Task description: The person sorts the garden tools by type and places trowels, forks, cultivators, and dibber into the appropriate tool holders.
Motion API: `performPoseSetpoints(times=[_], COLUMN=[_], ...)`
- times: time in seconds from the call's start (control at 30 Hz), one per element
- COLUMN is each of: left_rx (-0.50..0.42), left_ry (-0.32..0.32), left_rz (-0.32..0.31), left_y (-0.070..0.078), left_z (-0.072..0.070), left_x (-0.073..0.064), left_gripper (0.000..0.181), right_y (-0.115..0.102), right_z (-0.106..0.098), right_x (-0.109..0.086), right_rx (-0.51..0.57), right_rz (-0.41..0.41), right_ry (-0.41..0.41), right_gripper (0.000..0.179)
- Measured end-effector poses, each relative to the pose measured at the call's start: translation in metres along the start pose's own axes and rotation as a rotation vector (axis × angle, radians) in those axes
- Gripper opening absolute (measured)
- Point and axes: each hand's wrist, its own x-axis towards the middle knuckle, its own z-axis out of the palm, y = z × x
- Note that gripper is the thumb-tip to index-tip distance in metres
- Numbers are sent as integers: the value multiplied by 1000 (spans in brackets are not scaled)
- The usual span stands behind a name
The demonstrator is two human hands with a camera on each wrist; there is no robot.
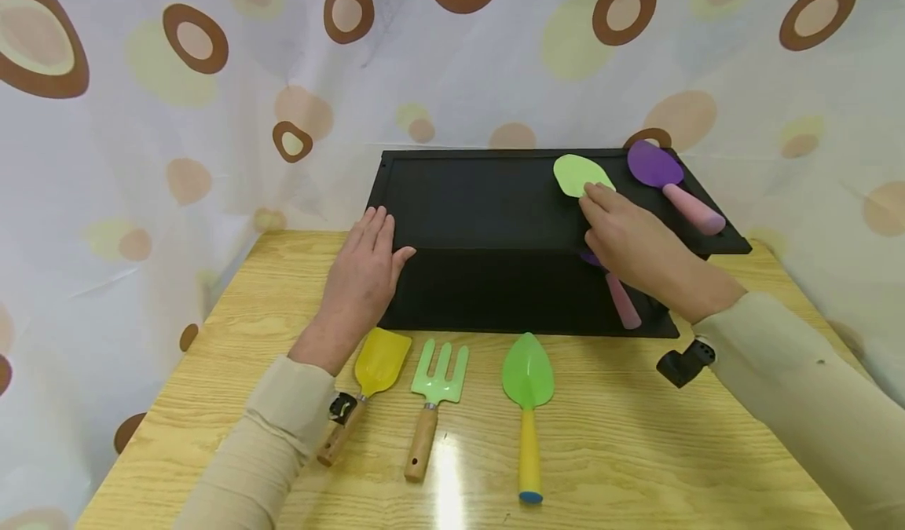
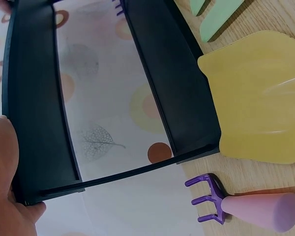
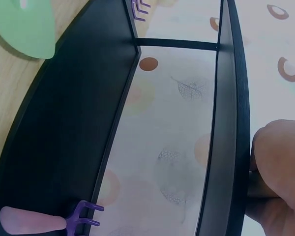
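A black two-level shelf rack [image 1: 481, 200] stands on the table. My left hand [image 1: 364, 271] rests on the left end of its top level, fingers straight, thumb spread. On the same level, my right hand [image 1: 629, 243] holds a light-green hand trowel; its blade [image 1: 578, 173] shows past my fingertips, and its handle is hidden under the hand. To the right lies a purple trowel [image 1: 654, 165] with a pink handle. A purple hand rake with a pink handle [image 3: 32, 220] lies on the lower level. Another purple rake [image 2: 258, 209] lies beside the rack's left end.
In front of the rack lie a yellow shovel [image 1: 382, 361], a light-green garden fork [image 1: 440, 377] with a wooden handle, and a green trowel [image 1: 528, 373] with a yellow handle. Behind the wooden table [image 1: 636, 436] hangs a patterned cloth [image 1: 452, 82].
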Motion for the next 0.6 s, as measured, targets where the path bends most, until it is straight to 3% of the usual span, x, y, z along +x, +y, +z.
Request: performPoseSetpoints(times=[0.2, 0.6], left_rx=[14, -1], left_ry=[-6, 0], left_rz=[-10, -16], left_y=[0, 1], left_z=[2, 1], left_x=[0, 0], left_gripper=[61, 61], right_y=[1, -2], right_z=[4, 7], right_x=[13, 32], right_rx=[-37, 52], right_rz=[-17, 94], right_ry=[-17, -80], right_gripper=[19, 25])
